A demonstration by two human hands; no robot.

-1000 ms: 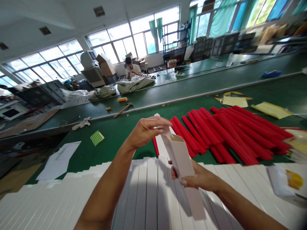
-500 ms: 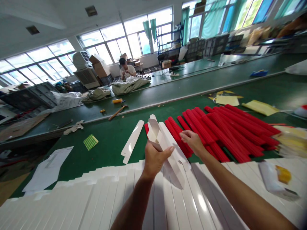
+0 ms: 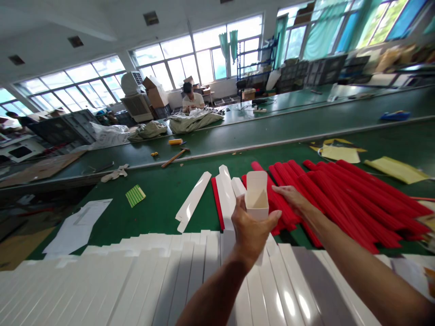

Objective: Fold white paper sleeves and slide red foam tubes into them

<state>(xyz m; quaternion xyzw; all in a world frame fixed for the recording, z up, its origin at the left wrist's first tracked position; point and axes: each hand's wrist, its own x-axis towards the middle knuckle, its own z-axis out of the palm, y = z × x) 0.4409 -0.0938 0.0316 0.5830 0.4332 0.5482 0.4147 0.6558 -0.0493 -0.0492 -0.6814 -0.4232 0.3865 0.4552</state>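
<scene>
My left hand (image 3: 251,226) is wrapped around a white carton (image 3: 257,213), a long narrow box. Its open end faces me and a flap stands up at the top. My right hand (image 3: 290,195) is at the left part of a pile of red tubes (image 3: 343,194), with its fingers closed on one red tube (image 3: 265,177) just beyond the carton. Part of that tube is hidden behind the carton and my left hand. Flattened white cartons (image 3: 224,190) lie to the left of the carton, beside a single red tube (image 3: 217,203).
A row of white cartons (image 3: 136,276) covers the near edge of the green table (image 3: 152,217). Another white carton (image 3: 193,201), a green sticker sheet (image 3: 135,196) and papers (image 3: 79,222) lie left. Farther off are a hammer (image 3: 175,157), yellow sheets (image 3: 396,170) and a seated person (image 3: 192,100).
My left hand has turned the carton so its open end faces me, and moved right. My right hand has come down onto a red tube. The view has swung slightly left.
</scene>
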